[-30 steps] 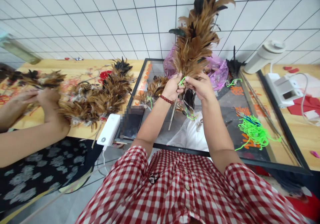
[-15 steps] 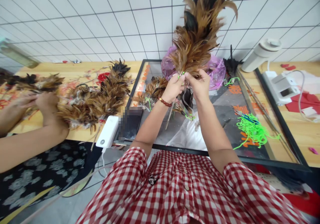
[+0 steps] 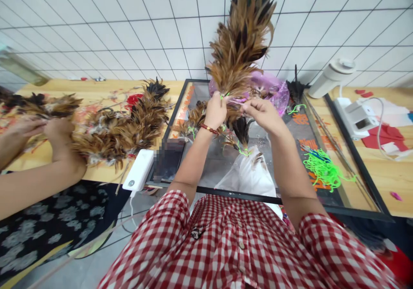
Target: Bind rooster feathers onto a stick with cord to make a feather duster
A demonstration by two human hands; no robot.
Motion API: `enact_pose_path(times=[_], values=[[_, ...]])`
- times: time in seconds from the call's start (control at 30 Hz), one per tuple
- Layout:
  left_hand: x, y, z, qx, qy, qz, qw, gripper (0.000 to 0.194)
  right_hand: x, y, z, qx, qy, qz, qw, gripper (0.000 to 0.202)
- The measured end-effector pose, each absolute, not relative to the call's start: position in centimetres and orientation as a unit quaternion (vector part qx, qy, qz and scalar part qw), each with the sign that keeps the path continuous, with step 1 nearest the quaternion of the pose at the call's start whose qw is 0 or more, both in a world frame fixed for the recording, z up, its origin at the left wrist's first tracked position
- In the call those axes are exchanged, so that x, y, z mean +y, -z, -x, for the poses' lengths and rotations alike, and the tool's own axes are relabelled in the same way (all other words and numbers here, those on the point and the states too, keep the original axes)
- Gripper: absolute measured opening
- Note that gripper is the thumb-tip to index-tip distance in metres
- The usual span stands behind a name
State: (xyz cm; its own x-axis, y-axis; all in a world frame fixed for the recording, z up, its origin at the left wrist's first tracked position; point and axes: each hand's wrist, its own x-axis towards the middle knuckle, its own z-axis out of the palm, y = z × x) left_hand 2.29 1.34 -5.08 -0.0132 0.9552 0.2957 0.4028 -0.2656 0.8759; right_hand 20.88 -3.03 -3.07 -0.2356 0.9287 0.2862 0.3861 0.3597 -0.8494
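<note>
A long bundle of brown and black feathers rises tilted in front of the tiled wall. My left hand, with a beaded bracelet at the wrist, is closed round its lower end, where bright green string shows. To the right, my right hand pinches a thin strand that runs toward that end; the strand is partly blurred. Below my hands, a small dark feather bunch tied with green string lies by a white bag. Another brown feather bunch rests left of my left wrist.
Green strings and thin sticks lie on the framed glass panel at right. A purple bag, white bottle and power strip stand behind. At left, a co-worker's hands are near large feather bundles.
The feather bundle and my left hand have shifted left. My right hand has moved right and slightly down, away from my left, drawing the strand out between them.
</note>
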Motion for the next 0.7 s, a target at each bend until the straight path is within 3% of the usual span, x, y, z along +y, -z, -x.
enact_pose_path(times=[0.13, 0.27, 0.4, 0.57, 0.7], values=[[0.3, 4.7, -3.1, 0.560, -0.354, -0.722, 0.200, 0.006, -2.7, -1.7, -21.0, -0.801, -0.070, 0.518, 0.291, 0.031], [-1.9, 3.7, -4.4, 0.532, -0.215, -0.807, 0.141, 0.027, -1.2, -4.4, -20.6, -0.824, 0.082, 0.537, 0.161, 0.034], [-3.3, 3.2, -5.2, 0.533, -0.130, -0.833, 0.070, 0.040, 1.3, -3.4, -20.9, -0.858, 0.087, 0.491, 0.120, 0.030], [-3.7, 4.0, -6.1, 0.524, -0.139, -0.840, 0.024, 0.055, 4.5, -0.9, -21.6, -0.848, 0.042, 0.508, 0.145, 0.022], [-3.8, 3.7, -5.9, 0.466, -0.107, -0.878, 0.002, 0.047, 6.2, -0.5, -21.7, -0.843, -0.030, 0.502, 0.191, 0.025]])
